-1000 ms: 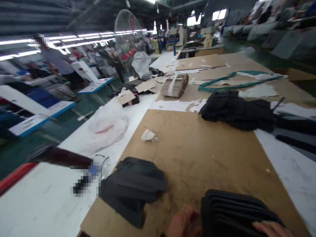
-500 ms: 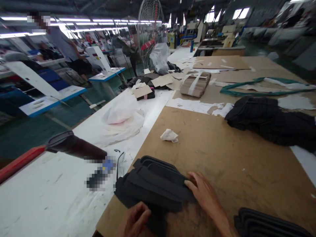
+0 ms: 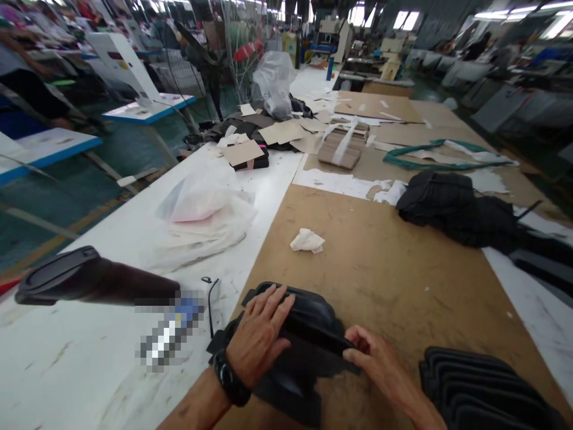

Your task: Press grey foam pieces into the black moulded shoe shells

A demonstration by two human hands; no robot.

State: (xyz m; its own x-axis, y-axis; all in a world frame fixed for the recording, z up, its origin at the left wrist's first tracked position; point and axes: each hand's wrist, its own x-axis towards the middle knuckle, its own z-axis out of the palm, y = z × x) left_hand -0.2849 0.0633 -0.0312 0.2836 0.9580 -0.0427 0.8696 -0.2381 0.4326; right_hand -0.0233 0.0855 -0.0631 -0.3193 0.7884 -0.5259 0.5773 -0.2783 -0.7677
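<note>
A pile of black, flat cut pieces [image 3: 308,298] with rounded corners lies in front of me on the brown board. Across its left part rests my left hand [image 3: 257,337], fingers stretched out, a black watch [image 3: 230,379] on the wrist. My right hand [image 3: 369,355] pinches the right end of one black piece [image 3: 320,340], whose edge is lifted off the pile. Whether these are leather, fabric or foam, I cannot tell. At the lower right sits a second stack of black pieces [image 3: 483,388], fanned out and untouched.
A crumpled white scrap [image 3: 307,240] lies beyond the pile. Left, on the white table, are glasses [image 3: 212,307], a dark tube-shaped object [image 3: 120,280] and a plastic bag [image 3: 201,206]. Black bundled cloth [image 3: 456,206] lies right; a tied brown stack [image 3: 342,146] sits farther back.
My left hand has moved up and right from the near edge onto the pile. My right hand now holds a piece's end, its edge raised. The view has shifted right.
</note>
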